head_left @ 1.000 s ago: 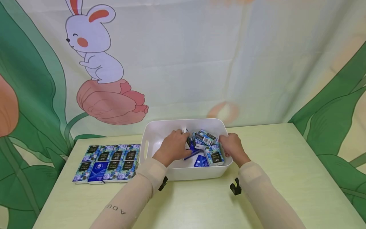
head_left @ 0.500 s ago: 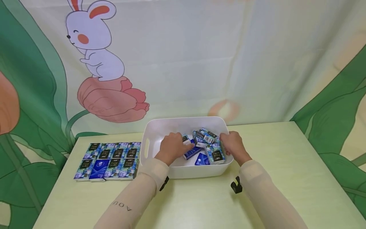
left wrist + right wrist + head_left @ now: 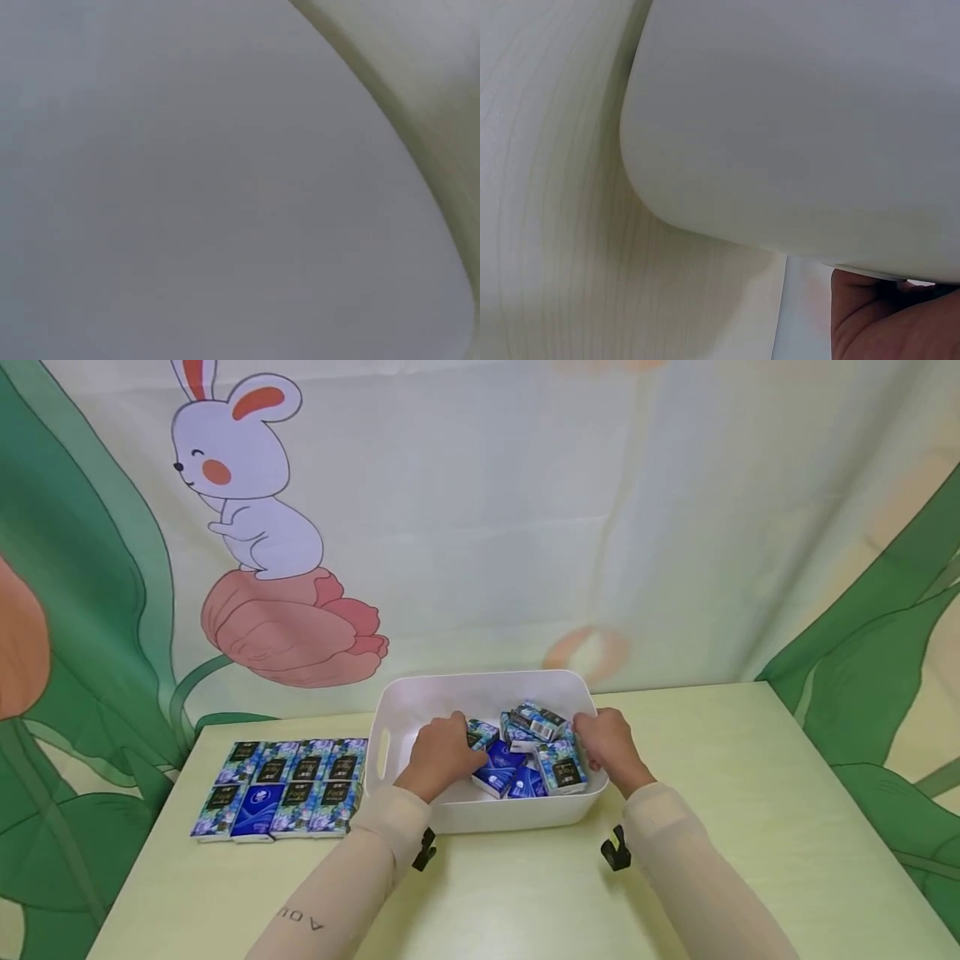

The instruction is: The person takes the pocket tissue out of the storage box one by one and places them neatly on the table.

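A white plastic basket [image 3: 487,817] stands on the table with several pocket tissue packs inside. My left hand [image 3: 441,752] reaches into it, beside a floral tissue pack [image 3: 483,734] and a plain blue tissue pack [image 3: 498,768]. Its fingertips are hidden, so whether they pinch a pack cannot be told. On the basket's right end my right hand [image 3: 609,745] grips the rim at the handle; the right wrist view shows that hand [image 3: 900,322] at the basket's edge. In the left wrist view only the basket's outer wall [image 3: 225,180] and some table appear.
Left of the basket, several tissue packs [image 3: 307,806] lie flat in two neat rows, one of them plain blue [image 3: 258,810]. The pale table [image 3: 750,793] extends right of the basket. A curtain with a printed rabbit [image 3: 255,485] hangs behind.
The plain blue pack in the basket has turned from its edge to lie flat. My left hand has shifted slightly left inside the basket. The right hand keeps its hold on the rim.
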